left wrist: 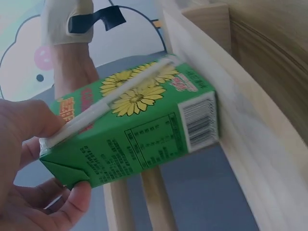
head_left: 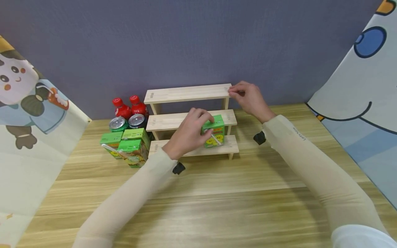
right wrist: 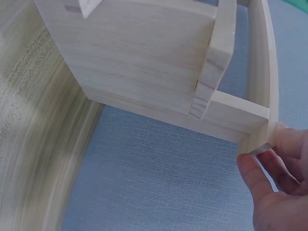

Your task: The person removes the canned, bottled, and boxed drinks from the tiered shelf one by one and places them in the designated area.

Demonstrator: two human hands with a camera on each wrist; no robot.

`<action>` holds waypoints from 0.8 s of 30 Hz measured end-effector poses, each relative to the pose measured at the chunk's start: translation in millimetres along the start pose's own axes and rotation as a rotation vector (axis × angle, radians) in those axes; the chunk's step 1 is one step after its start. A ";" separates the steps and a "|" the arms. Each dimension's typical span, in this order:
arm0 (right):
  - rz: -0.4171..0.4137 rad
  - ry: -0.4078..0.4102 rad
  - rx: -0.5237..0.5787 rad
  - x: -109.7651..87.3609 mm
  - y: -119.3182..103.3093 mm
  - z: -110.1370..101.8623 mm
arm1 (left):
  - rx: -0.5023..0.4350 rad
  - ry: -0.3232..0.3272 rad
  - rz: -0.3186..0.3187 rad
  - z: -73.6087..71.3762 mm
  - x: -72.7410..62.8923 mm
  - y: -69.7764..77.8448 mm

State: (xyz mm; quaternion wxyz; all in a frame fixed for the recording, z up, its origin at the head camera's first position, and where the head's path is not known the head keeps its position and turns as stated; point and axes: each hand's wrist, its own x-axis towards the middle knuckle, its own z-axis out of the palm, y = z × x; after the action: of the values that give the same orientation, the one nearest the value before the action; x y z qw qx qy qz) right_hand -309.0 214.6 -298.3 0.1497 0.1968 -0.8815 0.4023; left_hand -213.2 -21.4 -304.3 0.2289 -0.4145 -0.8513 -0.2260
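Observation:
My left hand (head_left: 193, 129) grips a green drink carton (head_left: 218, 131) with yellow flowers and a wrapped straw on its side. In the left wrist view, thumb and fingers hold one end of the carton (left wrist: 139, 125), while its barcode end is right at the edge of a wooden board. That board is the bottom step of a three-tier wooden rack (head_left: 186, 93), near its right end. With thumb and fingertips, my right hand (head_left: 249, 98) pinches the right end of the rack's top board (right wrist: 262, 134).
Left of the rack stand several green drink cartons (head_left: 134, 148), two cans (head_left: 118, 124) and two red bottles (head_left: 122, 109). A grey-blue wall (head_left: 192, 44) rises behind the wood-grain table (head_left: 211, 206), and cartoon-printed panels (head_left: 366, 113) flank both sides.

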 end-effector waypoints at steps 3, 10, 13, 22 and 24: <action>0.021 -0.011 -0.003 0.0 -0.4 -0.4 | 0.010 0.009 -0.014 -7.2 -6.1 -2.4; 0.024 -0.013 0.008 1.2 0.5 -0.2 | 0.017 0.006 -0.049 -25.4 -19.4 -5.2; 0.029 -0.018 0.011 1.0 0.1 0.0 | 0.020 -0.006 -0.060 -33.1 -24.0 -5.2; 0.022 -0.030 0.006 0.3 -0.5 -0.1 | 0.014 0.054 -0.110 -61.4 -34.0 -8.9; 0.022 -0.033 0.002 0.1 -0.8 -0.4 | 0.012 0.071 -0.115 -69.7 -36.4 -10.1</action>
State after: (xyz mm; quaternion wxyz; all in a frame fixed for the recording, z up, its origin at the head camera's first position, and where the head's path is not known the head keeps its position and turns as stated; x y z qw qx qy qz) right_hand -308.7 214.4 -297.5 0.1304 0.1940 -0.8856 0.4014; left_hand -187.1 -89.0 -272.0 0.2479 -0.3551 -0.8665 -0.2483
